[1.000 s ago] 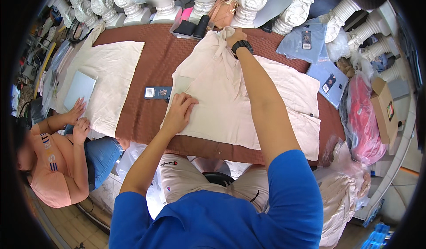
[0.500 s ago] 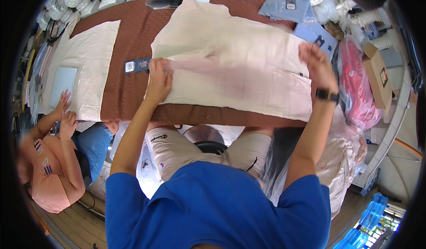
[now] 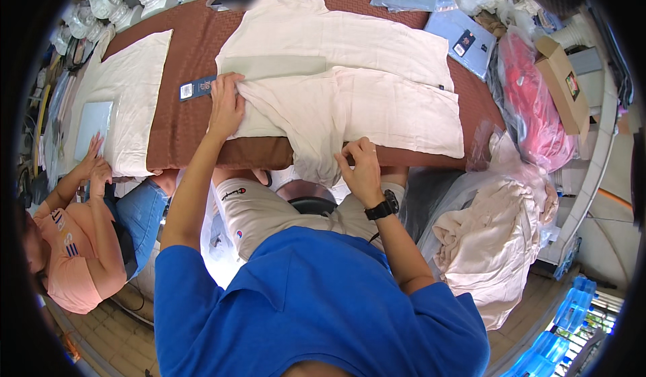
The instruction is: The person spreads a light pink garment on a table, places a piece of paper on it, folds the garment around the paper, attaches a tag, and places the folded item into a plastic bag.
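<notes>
Garment: the cream garment point(image 3: 390, 47) lies spread across the worktop point(image 3: 176, 125) in front of you, its near middle part bunched in folds that hang over the near edge.
Your left hand: the left hand point(image 3: 227, 106) rests at the garment's left end, fingers bent over the cloth; whether they pinch it, you cannot tell.
Your right hand: the right hand point(image 3: 365, 167) is at the near edge, thumb and forefinger at the hanging folds; you cannot tell whether they close on the cloth. A black watch point(image 3: 383, 207) sits on that wrist.
Between your hands: they are well apart, with the gathered cloth between them.
Hang tag: the dark blue tag point(image 3: 195, 90) sticks out leftward from the garment, just beside your left fingers.
Grey-green panel: a flat strip point(image 3: 279, 66) lies along the garment, on the far side of your left hand.
To your left: a co-worker's hands point(image 3: 95, 163) are at a second cream garment point(image 3: 142, 101), near a pale blue panel point(image 3: 93, 123).
To your right: a blue folded garment point(image 3: 464, 41) with a tag, a red bundle in clear plastic point(image 3: 528, 101) and a cardboard box point(image 3: 557, 74).
Lower right: a heap of beige cloth point(image 3: 488, 232), partly in clear plastic.
</notes>
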`<state>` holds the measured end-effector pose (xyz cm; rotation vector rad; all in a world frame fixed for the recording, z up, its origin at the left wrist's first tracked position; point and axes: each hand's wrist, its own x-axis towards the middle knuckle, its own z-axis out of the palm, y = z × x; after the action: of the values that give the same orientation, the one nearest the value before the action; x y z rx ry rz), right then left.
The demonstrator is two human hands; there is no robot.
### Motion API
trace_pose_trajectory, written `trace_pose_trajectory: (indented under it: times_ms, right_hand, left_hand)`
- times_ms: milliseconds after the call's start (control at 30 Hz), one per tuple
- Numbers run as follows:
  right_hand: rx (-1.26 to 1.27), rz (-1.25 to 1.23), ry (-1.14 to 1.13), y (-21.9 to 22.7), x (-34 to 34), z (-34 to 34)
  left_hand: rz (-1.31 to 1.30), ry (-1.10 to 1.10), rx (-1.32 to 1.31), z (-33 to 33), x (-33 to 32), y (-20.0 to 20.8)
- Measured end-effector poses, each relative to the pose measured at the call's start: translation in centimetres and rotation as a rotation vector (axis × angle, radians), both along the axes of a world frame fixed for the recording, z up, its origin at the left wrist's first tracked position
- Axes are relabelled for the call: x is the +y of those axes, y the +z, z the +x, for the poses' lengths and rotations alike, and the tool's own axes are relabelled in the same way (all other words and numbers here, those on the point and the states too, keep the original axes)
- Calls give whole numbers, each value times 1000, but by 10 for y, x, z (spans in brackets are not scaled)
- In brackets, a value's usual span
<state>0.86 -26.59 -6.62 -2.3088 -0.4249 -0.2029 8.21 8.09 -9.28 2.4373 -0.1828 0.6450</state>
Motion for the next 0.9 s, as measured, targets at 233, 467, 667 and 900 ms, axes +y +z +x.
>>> trace_pose_trajectory:
  times_ms: [233,467,667,900]
  right_hand:
    - [397,448,-4,69,-37,76]
    - [592,98,314,90,-80,142]
    - [345,-222,181,97,-84,177]
    - [0,-283,279,25,-74,180]
  left_hand:
    - [14,-21,26,-1,1,1]
    - [-81,-47,19,3,7,-3]
    - [-105,-97,20,3,9,-4]
    - [-95,-119,119,1,14,-1]
